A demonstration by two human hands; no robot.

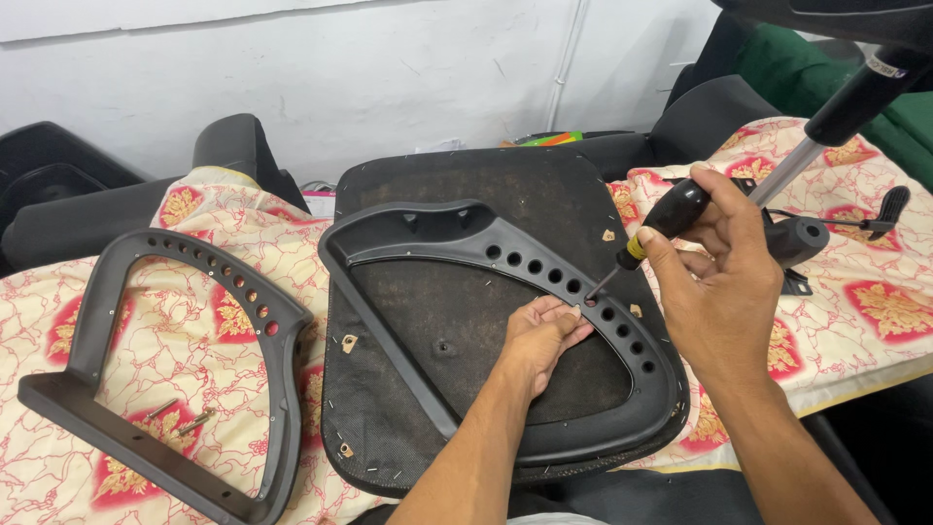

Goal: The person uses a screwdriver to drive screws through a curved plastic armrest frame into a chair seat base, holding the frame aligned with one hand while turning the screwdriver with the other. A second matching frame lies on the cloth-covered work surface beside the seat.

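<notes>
At frame centre, our right hand [714,267] clamps the screwdriver [661,226]; left hand [539,335] fingers pinch a screw at the stiff, light plastic armrest frame [466,238], best gripped by its rim.

Blk armrest frame [505,255], blk/yellow screwdriver [664,220], cream-red floral cloth [194,331].

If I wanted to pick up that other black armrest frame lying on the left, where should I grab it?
Probably by the straight bottom bar of the spare armrest frame, coming from above on the near side. It lies flat on the patterned cloth, and that bar is the plainest, thickest stretch. The curved side is pierced with holes, and two loose bolts lie inside the loop, so avoid reaching through it.
</notes>
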